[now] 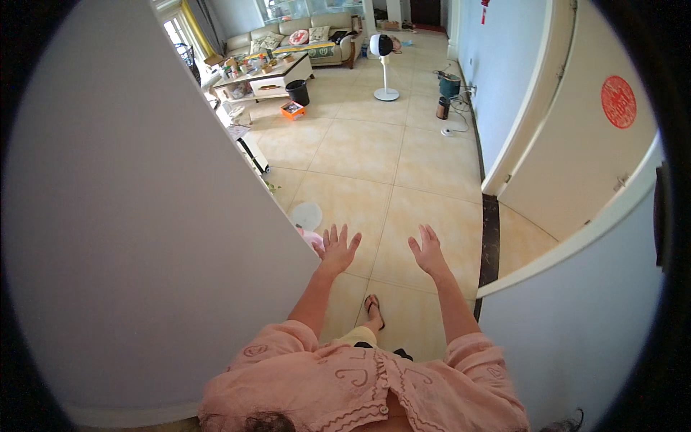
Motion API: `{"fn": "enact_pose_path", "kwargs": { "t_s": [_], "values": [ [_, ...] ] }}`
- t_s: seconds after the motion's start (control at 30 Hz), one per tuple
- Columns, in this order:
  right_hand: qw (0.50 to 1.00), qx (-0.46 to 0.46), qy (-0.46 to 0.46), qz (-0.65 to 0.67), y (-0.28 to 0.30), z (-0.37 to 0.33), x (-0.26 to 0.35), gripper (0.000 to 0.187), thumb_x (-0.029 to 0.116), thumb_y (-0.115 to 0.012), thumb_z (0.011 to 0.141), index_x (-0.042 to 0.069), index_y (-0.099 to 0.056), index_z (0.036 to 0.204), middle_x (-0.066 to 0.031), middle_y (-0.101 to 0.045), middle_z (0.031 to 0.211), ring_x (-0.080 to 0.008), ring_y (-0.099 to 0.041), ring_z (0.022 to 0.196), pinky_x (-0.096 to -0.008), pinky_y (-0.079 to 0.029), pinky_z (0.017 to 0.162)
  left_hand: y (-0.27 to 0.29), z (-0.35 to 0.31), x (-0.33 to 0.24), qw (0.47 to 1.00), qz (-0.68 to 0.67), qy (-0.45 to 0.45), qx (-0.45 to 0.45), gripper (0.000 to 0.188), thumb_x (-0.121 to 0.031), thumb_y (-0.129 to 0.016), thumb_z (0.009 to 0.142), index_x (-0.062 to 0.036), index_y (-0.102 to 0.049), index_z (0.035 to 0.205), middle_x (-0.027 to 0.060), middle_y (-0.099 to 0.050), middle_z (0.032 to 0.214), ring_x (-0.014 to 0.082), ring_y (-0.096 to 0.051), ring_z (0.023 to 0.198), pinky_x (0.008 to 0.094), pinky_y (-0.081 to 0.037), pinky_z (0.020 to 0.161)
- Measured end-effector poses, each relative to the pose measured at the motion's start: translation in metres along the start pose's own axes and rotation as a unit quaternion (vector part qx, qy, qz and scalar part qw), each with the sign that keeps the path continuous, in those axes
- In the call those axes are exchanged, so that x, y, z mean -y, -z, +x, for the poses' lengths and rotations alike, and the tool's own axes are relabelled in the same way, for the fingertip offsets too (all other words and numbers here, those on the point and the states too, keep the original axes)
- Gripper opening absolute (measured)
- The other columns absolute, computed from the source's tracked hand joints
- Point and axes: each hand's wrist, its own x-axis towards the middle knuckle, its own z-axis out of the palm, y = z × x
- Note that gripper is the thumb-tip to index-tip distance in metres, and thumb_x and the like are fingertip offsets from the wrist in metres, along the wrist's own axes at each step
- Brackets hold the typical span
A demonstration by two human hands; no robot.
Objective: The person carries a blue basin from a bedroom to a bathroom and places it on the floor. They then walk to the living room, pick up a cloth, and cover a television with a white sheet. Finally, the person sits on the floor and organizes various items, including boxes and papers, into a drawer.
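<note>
Both my arms reach forward over a tiled floor (360,155), coming out of pink sleeves. My left hand (336,250) is open, its fingers spread and nothing in it. Beyond its fingertips a pale round disc (306,216) lies at the wall's corner, with a pink thing (310,237) partly hidden behind the wall and hand. My right hand (427,252) is also empty, fingers stretched out, above the bare tiles. One sandaled foot (374,311) shows below, between my forearms.
A wall (144,216) rises close on my left; an open door (583,137) stands at the right. Ahead are a white standing fan (385,68), a green pot-like appliance (449,85) with cords, a black bin (297,92), an orange box (293,110), a cluttered coffee table (272,88) and a sofa (345,52).
</note>
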Motion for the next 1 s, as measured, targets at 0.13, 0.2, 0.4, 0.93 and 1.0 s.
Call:
{"fn": "enact_pose_path", "kwargs": {
  "t_s": [0.13,0.2,0.4,0.93,1.0],
  "values": [
    [0.999,0.039,0.006,0.002,0.001,0.080,-0.016,0.061,0.041,-0.045,0.084,-0.002,-0.033,0.125,-0.0265,-0.030,0.129,-0.0368,-0.027,0.122,-0.0420,-0.023,0.100,0.007,0.073,-0.013,0.999,-0.020,0.024,-0.029,0.073,-0.064,-0.024,0.081,-0.0137,-0.022,0.135,0.0161,-0.009,0.141,0.0339,-0.003,0.130,0.0594,0.005,0.097],
    [0.998,0.052,0.006,-0.021,0.010,0.123,-0.034,0.060,0.041,-0.045,0.084,0.000,-0.033,0.126,-0.0256,-0.029,0.130,-0.0367,-0.026,0.122,-0.0425,-0.023,0.100,0.010,0.114,-0.028,0.999,-0.032,0.025,-0.035,0.073,-0.064,-0.024,0.081,-0.0135,-0.021,0.135,0.0161,-0.010,0.141,0.0340,-0.003,0.130,0.0593,0.005,0.097],
    [0.999,0.014,-0.020,-0.045,0.047,0.249,-0.066,0.059,0.041,-0.045,0.084,0.003,-0.032,0.127,-0.0221,-0.028,0.132,-0.0364,-0.027,0.122,-0.0430,-0.023,0.100,0.034,0.230,-0.088,0.999,-0.022,0.005,-0.044,0.073,-0.064,-0.023,0.081,-0.0159,-0.017,0.136,0.0132,-0.008,0.142,0.0320,-0.001,0.131,0.0577,0.007,0.098],
    [0.995,0.063,0.032,-0.068,0.043,0.594,-0.166,0.062,0.044,-0.045,0.083,0.002,-0.032,0.126,-0.0217,-0.026,0.133,-0.0367,-0.024,0.123,-0.0447,-0.022,0.100,0.067,0.512,-0.173,0.993,-0.050,0.058,-0.095,0.074,-0.064,-0.024,0.080,-0.0150,-0.018,0.136,0.0128,-0.009,0.142,0.0303,-0.002,0.131,0.0572,0.008,0.098],
    [0.993,0.081,0.052,-0.071,0.033,0.641,-0.158,0.062,0.044,-0.045,0.083,0.002,-0.032,0.126,-0.0214,-0.026,0.133,-0.0363,-0.023,0.123,-0.0450,-0.022,0.100,0.077,0.542,-0.172,0.989,-0.056,0.073,-0.117,0.075,-0.065,-0.024,0.080,-0.0143,-0.019,0.136,0.0132,-0.009,0.142,0.0300,-0.002,0.131,0.0572,0.009,0.098]
  ]
}}
